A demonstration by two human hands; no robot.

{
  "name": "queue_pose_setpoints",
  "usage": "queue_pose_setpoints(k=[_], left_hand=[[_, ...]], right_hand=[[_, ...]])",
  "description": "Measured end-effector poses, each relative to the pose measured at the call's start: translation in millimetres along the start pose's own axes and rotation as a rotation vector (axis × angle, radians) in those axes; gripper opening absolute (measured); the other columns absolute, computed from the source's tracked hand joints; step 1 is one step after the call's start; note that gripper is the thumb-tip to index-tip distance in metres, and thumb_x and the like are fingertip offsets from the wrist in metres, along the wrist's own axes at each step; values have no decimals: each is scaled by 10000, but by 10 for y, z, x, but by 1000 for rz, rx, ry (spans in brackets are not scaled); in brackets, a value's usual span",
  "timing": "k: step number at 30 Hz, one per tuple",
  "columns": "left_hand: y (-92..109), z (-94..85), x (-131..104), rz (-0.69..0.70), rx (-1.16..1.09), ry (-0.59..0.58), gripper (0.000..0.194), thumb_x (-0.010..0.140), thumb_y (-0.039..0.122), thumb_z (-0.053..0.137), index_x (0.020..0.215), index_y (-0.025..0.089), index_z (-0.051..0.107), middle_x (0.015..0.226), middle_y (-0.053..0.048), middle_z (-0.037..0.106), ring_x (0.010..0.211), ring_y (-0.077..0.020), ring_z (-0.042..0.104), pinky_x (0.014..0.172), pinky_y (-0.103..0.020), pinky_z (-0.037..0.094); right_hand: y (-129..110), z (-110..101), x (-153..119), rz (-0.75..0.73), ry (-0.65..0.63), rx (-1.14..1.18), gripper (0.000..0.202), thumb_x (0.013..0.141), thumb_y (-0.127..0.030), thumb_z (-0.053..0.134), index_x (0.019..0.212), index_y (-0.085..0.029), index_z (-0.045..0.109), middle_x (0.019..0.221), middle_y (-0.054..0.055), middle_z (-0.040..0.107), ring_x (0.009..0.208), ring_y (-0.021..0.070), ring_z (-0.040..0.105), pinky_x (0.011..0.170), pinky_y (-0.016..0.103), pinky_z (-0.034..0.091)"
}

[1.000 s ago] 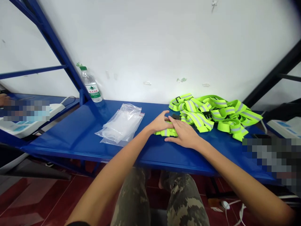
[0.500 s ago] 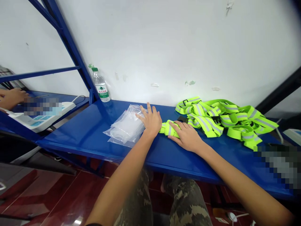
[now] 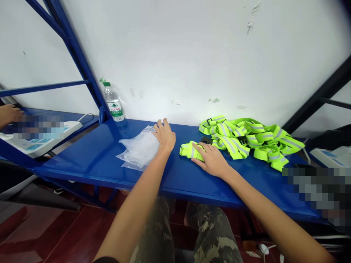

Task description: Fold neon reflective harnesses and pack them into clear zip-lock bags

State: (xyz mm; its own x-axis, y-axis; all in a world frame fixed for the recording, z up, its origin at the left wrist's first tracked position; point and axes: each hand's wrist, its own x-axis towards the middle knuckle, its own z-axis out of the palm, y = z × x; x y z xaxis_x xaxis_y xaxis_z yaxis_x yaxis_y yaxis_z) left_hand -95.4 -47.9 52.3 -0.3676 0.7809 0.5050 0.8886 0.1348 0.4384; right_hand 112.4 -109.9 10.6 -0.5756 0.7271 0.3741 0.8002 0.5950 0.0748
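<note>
My left hand (image 3: pixel 165 138) lies palm down over the right edge of a stack of clear plastic bags (image 3: pixel 138 148). Its fingers are apart and slightly bent, touching the bags; the thumb is hidden. To the right, a rolled-up neon yellow reflective strap (image 3: pixel 187 149) with silver stripes is held against the table by my right hand (image 3: pixel 210 159), whose fingers curl over it. Beyond that hand lies a loose heap of the same reflective straps (image 3: pixel 255 137) with black buckles. A small dark part (image 3: pixel 206 140) shows just behind my right fingers.
The blue table (image 3: pixel 181 182) runs along a white wall. A water bottle (image 3: pixel 114 104) with a green cap stands at its back left, beside a blue metal frame (image 3: pixel 79 60). At far left, a person's hand (image 3: pixel 9 114) is near a white scale (image 3: pixel 35 140).
My left hand has slid a little left, and its spread fingers have drawn in and bent. The top plastic bag has shifted and crumpled. My right hand keeps its hold. The view has turned slightly.
</note>
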Motion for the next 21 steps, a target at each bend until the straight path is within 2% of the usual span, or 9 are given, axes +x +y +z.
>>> queue_pose_setpoints(k=[4,6,8,10,12,13,14,17,21], left_hand=[[-11,-124,-47,130,-44,-1,583,768,21,465,1332,163,502,1415,-164,459,1236,-308,479,966,-440,484],[-69,-273,9,163,11,-4,468,836,98,461,1287,184,548,1408,-161,478,1262,-328,463,987,-488,462],[-182,-420,73,102,95,-57,420,896,324,497,1294,200,546,1426,-186,475,1324,-405,397,981,-602,426],[-317,-500,67,-33,157,-293,765,799,666,545,1375,167,482,1458,-252,434,1355,-501,335,944,-668,412],[-422,-479,-54,-101,207,-522,1036,699,834,497,1468,150,375,1517,-277,354,1376,-528,308,989,-685,368],[-453,-437,-150,-65,233,-587,1076,687,847,491,1503,167,321,1555,-268,294,1389,-527,293,1010,-689,346],[-468,-381,-255,9,258,-581,1061,717,833,470,1527,177,272,1580,-260,245,1405,-526,261,1015,-712,316],[-454,-208,-494,236,270,-458,807,909,658,311,1530,146,254,1554,-256,304,1400,-479,297,1008,-735,290],[-399,-62,-416,577,175,-467,654,964,541,315,1488,150,333,1475,-199,450,1321,-371,441,1014,-573,403]], right_hand=[[10,2,-10,0,8,10,642,975,-570,338,1492,-194,394,1380,157,531,1183,319,518,990,445,402],[18,3,-13,1,15,17,639,975,-567,341,1493,-196,392,1372,159,536,1182,319,521,987,445,404],[22,1,-12,4,17,21,641,976,-569,336,1493,-196,390,1370,157,539,1183,318,522,987,443,405],[20,-2,-9,7,16,22,645,976,-573,328,1495,-194,388,1372,154,538,1181,316,523,985,439,406],[14,-5,-9,7,15,17,648,976,-576,323,1495,-194,388,1372,151,539,1173,312,527,977,431,408],[11,-7,-13,13,17,9,648,976,-578,320,1492,-192,393,1365,153,544,1163,312,532,972,429,409],[11,-9,-21,22,19,-3,649,977,-578,314,1488,-187,401,1353,158,552,1149,312,538,965,428,409],[35,-21,-71,58,19,-56,655,981,-577,292,1471,-164,427,1304,172,583,1102,319,557,940,430,406],[142,-50,-163,97,-2,-105,651,977,-588,295,1460,-178,445,1265,160,612,1051,317,580,897,423,408]])
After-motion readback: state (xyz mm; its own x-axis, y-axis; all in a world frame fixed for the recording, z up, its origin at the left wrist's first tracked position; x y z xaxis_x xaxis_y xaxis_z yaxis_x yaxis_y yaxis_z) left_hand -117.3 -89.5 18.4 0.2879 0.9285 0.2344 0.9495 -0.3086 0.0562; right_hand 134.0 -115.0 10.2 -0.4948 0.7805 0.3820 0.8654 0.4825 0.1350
